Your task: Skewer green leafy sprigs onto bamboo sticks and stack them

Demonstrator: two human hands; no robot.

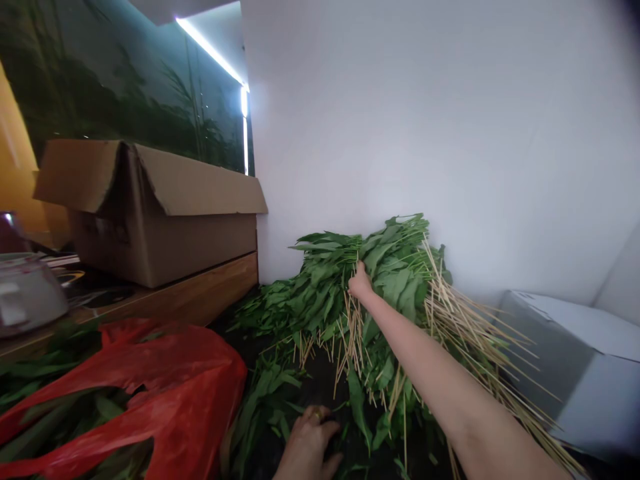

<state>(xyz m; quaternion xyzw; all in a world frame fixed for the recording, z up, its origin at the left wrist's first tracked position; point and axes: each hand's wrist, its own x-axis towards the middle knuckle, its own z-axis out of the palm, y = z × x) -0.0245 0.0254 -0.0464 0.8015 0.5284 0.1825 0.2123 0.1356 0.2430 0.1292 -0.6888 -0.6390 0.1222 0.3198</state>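
A heap of green leaves bundled with thin pale sticks (400, 280) lies against the white wall. My right hand (361, 283) reaches into its middle, closed around a leafy bundle whose sticks (354, 327) hang below the fist. Part of its grip is hidden by the leaves. My left hand (311, 443), with a ring on one finger, is low in the centre over the dark surface. Its fingers are loosely bent and apart, and I see nothing held in them. Loose leaves (267, 400) lie just left of it.
A red plastic bag (200, 373) with leaves inside stands at the lower left. Behind it, an open cardboard box (195, 233) and a white container (30, 293) rest on a wooden surface (220, 283). A white box (575, 360) is at right, near long protruding sticks.
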